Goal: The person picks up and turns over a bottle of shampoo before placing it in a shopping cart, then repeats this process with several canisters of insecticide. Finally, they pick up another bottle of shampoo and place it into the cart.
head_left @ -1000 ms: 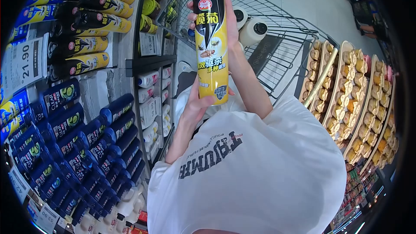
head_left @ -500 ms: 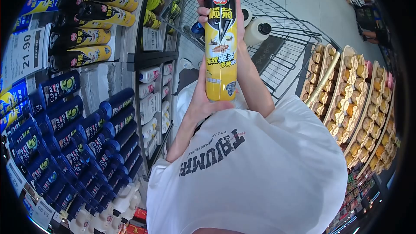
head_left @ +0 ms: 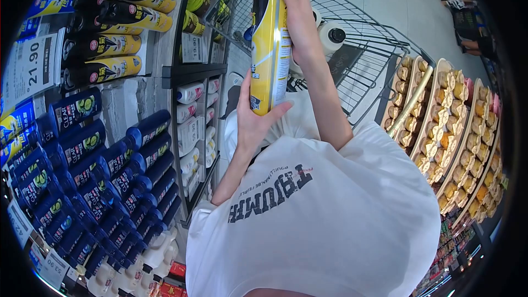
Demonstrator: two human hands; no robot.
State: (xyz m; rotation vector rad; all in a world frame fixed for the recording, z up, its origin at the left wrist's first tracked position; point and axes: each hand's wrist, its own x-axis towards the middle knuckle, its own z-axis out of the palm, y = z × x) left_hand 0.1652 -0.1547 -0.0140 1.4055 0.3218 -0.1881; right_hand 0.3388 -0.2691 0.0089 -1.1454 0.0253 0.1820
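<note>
The head-worn camera faces forward and steeply down at close range, covering the shirt (head_left: pixel 330 231) near, left hand (head_left: pixel 254 124) and right hand (head_left: pixel 302 28) beyond, shelves (head_left: pixel 192 73) left, tan trays (head_left: pixel 441 70) right and cart (head_left: pixel 343 66) far.

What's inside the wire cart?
A black-capped white jug, another white item beside it, something blue. The can and right hand cover whatever lies behind them.

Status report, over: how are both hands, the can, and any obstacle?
Left hand cupping yellow-black can at base; right hand gripping near top. Can held before wire cart. No obstruction visible.
</note>
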